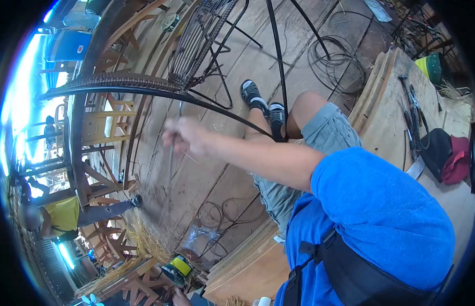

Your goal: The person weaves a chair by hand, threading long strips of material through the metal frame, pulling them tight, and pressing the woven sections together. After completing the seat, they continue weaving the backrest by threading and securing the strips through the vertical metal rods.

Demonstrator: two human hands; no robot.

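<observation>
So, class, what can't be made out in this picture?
All in the head view:
Right hand: motion blur hides its fingers and exact grip.
Left hand: cannot be identified anywhere; it may lie beyond the picture's edge.
Woven frame: its upper part is cut off by the top edge.
Person in a yellow shirt: too small to tell what their hands hold.
Left background: glare washes out details.

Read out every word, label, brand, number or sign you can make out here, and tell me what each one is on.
No text can be read anywhere.
Blue container: a small red-and-white mark, too small to read.
Yellow-and-green roll near the bottom: no legible lettering.
Woven frame: no lettering I can see.
</observation>
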